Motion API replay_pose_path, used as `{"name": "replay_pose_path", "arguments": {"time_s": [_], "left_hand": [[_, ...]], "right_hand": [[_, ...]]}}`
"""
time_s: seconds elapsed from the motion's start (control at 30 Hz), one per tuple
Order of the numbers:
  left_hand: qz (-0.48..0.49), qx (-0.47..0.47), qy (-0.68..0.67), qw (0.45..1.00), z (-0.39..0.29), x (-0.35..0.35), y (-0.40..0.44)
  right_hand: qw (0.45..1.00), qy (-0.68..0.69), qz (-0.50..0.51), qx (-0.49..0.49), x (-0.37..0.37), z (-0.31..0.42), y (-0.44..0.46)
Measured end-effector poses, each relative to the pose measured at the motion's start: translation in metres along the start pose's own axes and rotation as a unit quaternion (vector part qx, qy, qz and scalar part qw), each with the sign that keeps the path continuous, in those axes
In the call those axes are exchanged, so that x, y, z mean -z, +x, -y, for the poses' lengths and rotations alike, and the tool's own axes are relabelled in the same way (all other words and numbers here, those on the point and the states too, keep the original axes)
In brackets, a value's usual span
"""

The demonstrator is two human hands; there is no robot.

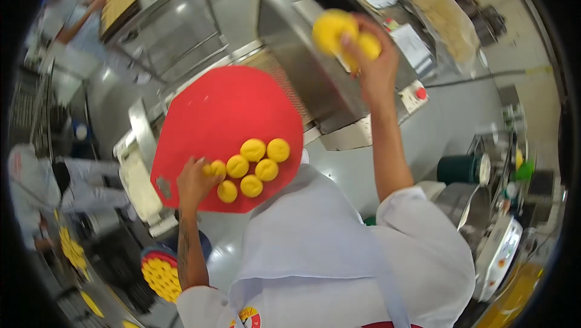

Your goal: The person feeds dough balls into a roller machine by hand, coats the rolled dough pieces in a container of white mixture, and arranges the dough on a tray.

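Note:
My right hand is raised over the metal machine, its fingers closed round yellow dough pieces, slightly blurred. Below and to the left lies a large red board. Several round yellow dough pieces sit together on its lower right part, each with a dimple on top. At the board's lower edge, my left hand has its fingers on a yellow piece at the left end of the group, partly hidden by the fingers.
A red button is on the machine's corner. A round container of yellow pieces stands at lower left. People in light clothing are at the left. A metal rack is behind; a scale and pot are at the right.

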State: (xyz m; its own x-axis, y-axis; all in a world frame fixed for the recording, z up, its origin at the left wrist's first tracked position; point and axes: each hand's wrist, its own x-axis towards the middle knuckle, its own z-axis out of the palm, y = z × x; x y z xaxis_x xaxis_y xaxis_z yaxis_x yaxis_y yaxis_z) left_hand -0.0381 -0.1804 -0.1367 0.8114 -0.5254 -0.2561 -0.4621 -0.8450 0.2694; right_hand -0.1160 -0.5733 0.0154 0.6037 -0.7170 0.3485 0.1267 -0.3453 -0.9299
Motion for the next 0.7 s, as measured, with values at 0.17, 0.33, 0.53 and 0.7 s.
{"name": "replay_pose_path", "arguments": {"time_s": [0.17,0.33,0.53,0.7], "left_hand": [[-0.094,0.060,-0.216,0.970,-0.002,-0.012,-0.003],[-0.237,0.128,-0.445,0.854,-0.025,0.015,-0.021],[-0.316,0.142,-0.585,0.733,-0.071,0.015,-0.050],[-0.310,0.110,-0.641,0.693,-0.097,-0.008,-0.051]], "right_hand": [[0.951,-0.203,-0.082,0.218,0.055,-0.028,0.171],[0.948,-0.288,0.123,0.062,0.030,-0.132,0.234],[0.992,-0.072,0.072,0.078,0.082,-0.088,0.243],[0.988,-0.121,0.034,0.091,0.112,-0.038,0.188]]}}
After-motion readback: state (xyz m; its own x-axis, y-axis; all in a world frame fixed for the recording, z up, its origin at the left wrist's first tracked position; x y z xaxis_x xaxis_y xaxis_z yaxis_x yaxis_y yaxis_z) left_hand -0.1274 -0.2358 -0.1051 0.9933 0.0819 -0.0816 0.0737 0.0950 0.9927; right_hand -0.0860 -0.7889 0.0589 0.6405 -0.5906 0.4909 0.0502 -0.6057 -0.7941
